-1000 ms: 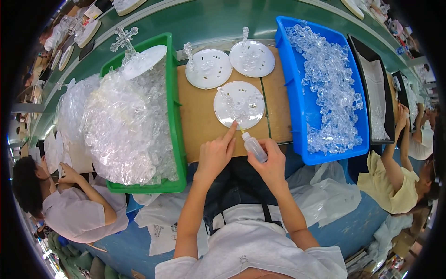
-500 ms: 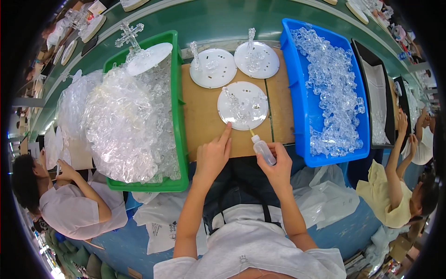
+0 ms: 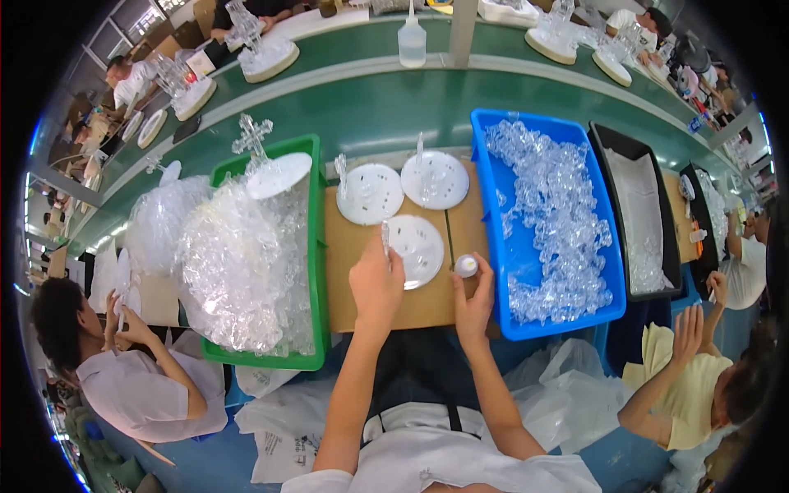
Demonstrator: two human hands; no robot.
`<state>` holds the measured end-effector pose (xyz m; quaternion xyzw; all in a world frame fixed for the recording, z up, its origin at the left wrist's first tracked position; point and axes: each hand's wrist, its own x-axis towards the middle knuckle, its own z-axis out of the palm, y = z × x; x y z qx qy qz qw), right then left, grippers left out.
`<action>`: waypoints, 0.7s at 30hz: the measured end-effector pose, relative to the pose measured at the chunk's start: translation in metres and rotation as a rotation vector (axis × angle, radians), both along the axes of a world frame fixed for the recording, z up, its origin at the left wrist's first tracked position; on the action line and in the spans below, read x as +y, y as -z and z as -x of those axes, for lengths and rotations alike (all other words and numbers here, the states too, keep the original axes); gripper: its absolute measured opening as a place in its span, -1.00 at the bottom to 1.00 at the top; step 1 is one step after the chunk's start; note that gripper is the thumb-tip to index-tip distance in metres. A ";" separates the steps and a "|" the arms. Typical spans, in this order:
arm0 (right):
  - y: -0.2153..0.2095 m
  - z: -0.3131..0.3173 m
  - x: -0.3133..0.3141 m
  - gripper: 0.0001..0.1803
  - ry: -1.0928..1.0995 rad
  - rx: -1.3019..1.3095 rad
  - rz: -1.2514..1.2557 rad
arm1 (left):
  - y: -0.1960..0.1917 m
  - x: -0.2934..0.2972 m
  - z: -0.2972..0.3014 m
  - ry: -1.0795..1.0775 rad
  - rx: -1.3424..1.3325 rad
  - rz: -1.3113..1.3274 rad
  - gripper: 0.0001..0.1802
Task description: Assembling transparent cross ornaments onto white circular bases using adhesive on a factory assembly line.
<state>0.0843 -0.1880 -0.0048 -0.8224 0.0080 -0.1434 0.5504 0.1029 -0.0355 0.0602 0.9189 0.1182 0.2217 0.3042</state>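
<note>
Just in front of me lies the nearest white round disc (image 3: pixel 421 253), with small dark marks on its face. My left hand (image 3: pixel 378 283) is closed at its left edge around a clear plastic piece (image 3: pixel 385 236), whose top sticks up past the fingers. The fingertips are partly hidden behind the hand. To the right, my right hand (image 3: pixel 474 297) has its fingers wrapped round a small squeeze bottle (image 3: pixel 466 265), held tip up over the brown board. Two more white discs, a left one (image 3: pixel 370 195) and a right one (image 3: pixel 436 181), each carry an upright clear piece.
A green bin (image 3: pixel 316 246) full of clear parts and plastic film stands left of the board (image 3: pixel 345 287). On the right are a blue bin (image 3: pixel 514 320) of clear pieces and a black tray (image 3: pixel 645 205). Co-workers sit on both sides. Another bottle (image 3: pixel 412 41) stands on the far ledge.
The head view has tilted up. My left hand has gone from pointing at the disc's near edge to gripping the clear piece. The bottle has left the disc and turned upright.
</note>
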 end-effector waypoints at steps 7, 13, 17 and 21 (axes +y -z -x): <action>0.008 -0.013 0.001 -0.52 0.066 -0.009 0.016 | -0.098 0.022 -0.019 -0.046 -0.109 -0.124 -0.79; 0.005 -0.015 0.006 -0.45 0.008 0.039 0.083 | -0.168 0.107 -0.159 0.009 -0.300 -0.323 -0.84; 0.007 -0.016 -0.001 -0.33 0.005 0.069 0.155 | -0.137 0.123 -0.269 0.026 -0.117 -0.325 -0.82; -0.008 -0.006 -0.005 -0.27 0.005 0.107 0.134 | -0.053 0.122 -0.344 0.036 0.044 -0.267 -0.81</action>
